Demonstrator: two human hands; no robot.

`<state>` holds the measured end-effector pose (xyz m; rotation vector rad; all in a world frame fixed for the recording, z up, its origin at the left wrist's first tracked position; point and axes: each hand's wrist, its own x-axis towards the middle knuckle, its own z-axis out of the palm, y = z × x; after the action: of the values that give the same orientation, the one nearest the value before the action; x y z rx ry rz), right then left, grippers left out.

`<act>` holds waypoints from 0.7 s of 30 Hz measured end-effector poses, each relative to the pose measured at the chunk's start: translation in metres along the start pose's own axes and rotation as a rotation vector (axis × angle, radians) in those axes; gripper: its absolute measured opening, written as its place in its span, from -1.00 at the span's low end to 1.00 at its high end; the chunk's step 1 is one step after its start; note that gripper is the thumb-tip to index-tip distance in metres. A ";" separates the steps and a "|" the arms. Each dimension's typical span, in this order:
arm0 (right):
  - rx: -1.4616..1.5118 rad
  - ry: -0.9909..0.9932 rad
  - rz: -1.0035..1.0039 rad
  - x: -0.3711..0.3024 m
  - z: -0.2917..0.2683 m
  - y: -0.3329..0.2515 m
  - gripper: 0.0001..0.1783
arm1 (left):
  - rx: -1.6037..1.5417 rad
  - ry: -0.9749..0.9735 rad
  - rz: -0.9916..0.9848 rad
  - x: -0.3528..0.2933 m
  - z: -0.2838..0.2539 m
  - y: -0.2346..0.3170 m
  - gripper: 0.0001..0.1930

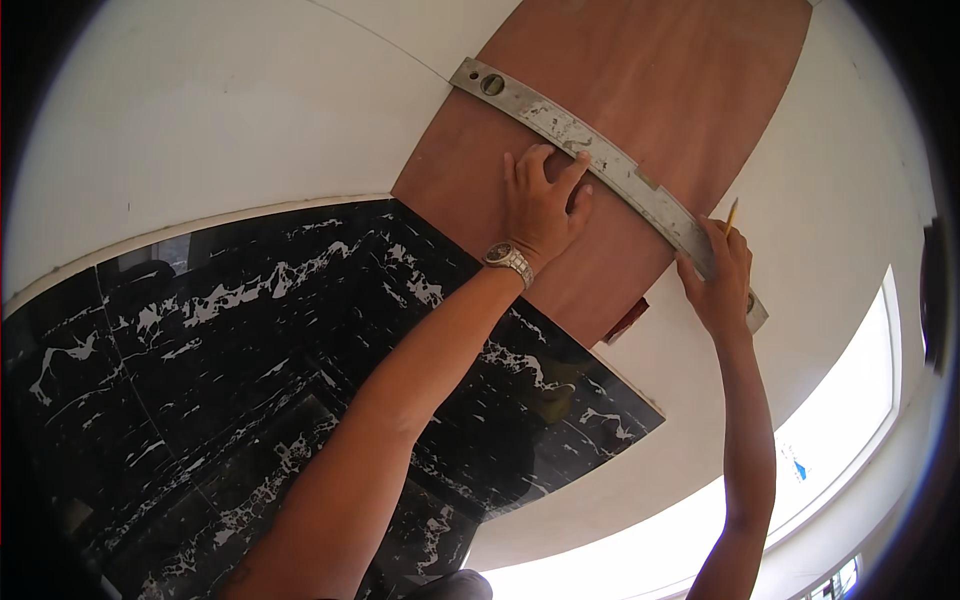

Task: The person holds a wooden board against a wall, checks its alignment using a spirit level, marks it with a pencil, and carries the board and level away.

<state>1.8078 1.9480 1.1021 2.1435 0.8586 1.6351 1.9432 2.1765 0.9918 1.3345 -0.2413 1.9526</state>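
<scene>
A worn grey spirit level (545,118) lies slantwise across a reddish-brown board (650,70), its right end reaching past the board's edge. My left hand (540,210), with a metal watch (508,258) on the wrist, rests on the board just below the level. Its fingers are spread, and one fingertip touches the level's lower edge. Toward the right end, my right hand (720,280) grips the level, thumb on one side and fingers on the other. A yellow pencil (732,214) sticks up from between that hand's fingers.
Glossy black tile with white veins (230,300) covers the lower left and meets the board's lower edge. White wall (250,110) flanks the board on both sides. A small dark red piece (627,321) shows by the board's lower right corner. Bright openings are at lower right.
</scene>
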 end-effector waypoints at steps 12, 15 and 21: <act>0.018 -0.016 -0.114 0.057 0.041 -0.035 -0.46 | 0.023 -0.001 0.021 -0.002 0.005 -0.001 -0.51; 0.107 0.007 -0.020 0.045 0.032 -0.026 -0.56 | 0.012 -0.007 0.011 -0.003 0.010 0.004 -0.51; 0.775 0.208 0.286 -0.002 -0.056 -0.080 -0.52 | 0.079 0.015 0.041 -0.001 -0.004 -0.015 -0.50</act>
<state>1.7322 2.0020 1.0712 2.7255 1.5031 1.8976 1.9503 2.1891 0.9855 1.3744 -0.1876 2.0242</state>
